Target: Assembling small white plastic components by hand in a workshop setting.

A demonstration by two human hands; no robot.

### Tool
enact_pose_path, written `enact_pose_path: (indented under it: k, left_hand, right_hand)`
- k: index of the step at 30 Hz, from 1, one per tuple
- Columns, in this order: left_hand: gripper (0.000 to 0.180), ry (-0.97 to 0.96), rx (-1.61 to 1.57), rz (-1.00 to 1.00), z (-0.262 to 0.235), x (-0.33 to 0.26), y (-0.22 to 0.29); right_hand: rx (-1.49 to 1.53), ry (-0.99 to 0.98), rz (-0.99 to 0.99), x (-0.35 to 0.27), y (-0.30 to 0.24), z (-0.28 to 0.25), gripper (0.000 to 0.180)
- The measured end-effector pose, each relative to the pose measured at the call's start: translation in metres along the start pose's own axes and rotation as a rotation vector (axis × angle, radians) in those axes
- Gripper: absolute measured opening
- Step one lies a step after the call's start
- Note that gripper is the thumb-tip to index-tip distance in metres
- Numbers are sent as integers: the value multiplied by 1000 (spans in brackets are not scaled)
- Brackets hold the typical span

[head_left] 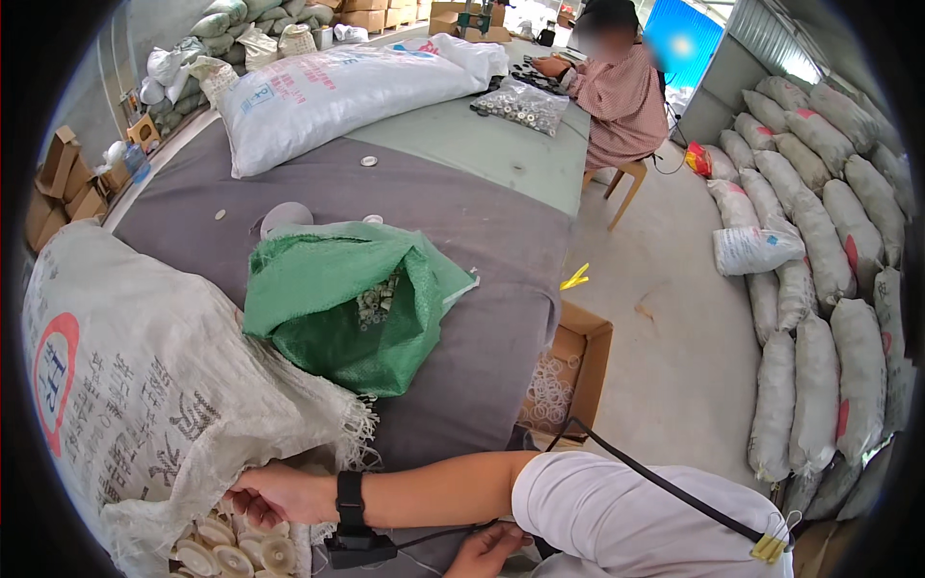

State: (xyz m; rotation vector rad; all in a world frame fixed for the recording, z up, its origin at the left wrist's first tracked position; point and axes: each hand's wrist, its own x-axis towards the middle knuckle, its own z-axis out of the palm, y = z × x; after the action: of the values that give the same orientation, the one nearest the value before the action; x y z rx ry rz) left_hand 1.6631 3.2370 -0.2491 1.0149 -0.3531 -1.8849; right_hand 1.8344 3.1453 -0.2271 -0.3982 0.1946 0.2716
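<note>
My right hand (277,495), its wrist wearing a black strap (352,499), is closed on the edge of a white woven sack (164,376) at the lower left. Cream round plastic pieces with raised centres (231,561) lie in the sack's mouth just under the fingers. At the bottom edge, below my right forearm, my left hand (487,551) shows in part with bent fingers closed together; what they hold, if anything, is hidden. A green woven bag (337,289) lies beyond the white sack, its mouth showing small grey-white pieces (378,301).
A full white sack (356,91) lies across the table (453,241). A bag of small parts (520,106) lies near a seated person (621,96). Right of the table, a cardboard box (588,361) holds clear rings. Stacked sacks (814,356) line the right wall. A black cable (665,482) crosses my sleeve.
</note>
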Motion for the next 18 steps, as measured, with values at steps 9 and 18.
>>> enact_pose_path:
  k: [9, 18]
  left_hand:
    - [18, -22, 90, 24, -2, -4, 3]
    - [18, -25, 50, -4, -1, -2, 2]
  right_hand:
    - [-1, 5, -14, 0, 6, 6, 17]
    - [14, 13, -9, -1, 3, 3, 18]
